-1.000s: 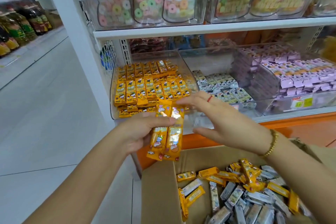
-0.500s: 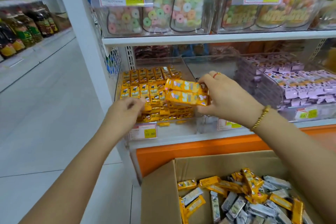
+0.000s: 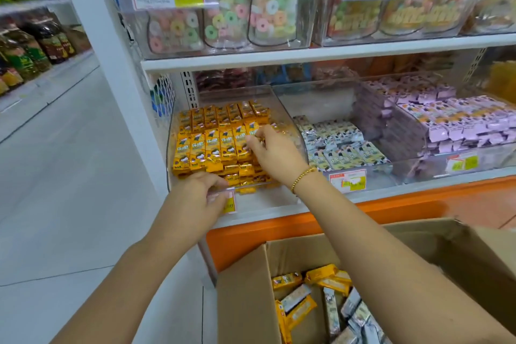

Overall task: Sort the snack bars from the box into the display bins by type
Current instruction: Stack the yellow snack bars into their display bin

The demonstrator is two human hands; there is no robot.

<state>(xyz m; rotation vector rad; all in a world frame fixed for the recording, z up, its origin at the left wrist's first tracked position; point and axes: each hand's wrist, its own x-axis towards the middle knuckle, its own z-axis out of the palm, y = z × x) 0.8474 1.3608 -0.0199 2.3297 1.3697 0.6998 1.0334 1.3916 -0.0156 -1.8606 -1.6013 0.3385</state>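
Reaching into the leftmost clear display bin (image 3: 237,92), already stacked with yellow snack bars (image 3: 212,145).
Right hand (image 3: 269,152), a gold bracelet (image 3: 303,179) on its wrist, sits inside that bin with fingers curled, pinching bars at the right end of the front row; left hand (image 3: 195,198) grips the bin's front lip, fingers curled over it beside a price tag (image 3: 229,204). Grey-white bars (image 3: 337,145) fill the middle bin (image 3: 321,100), purple bars (image 3: 452,123) the right-hand bin (image 3: 418,84). Below the shelf (image 3: 405,193), an open cardboard box (image 3: 243,296) holds mixed yellow and grey bars (image 3: 325,278), loose and jumbled. Both forearms stretch over the box toward the shelf.
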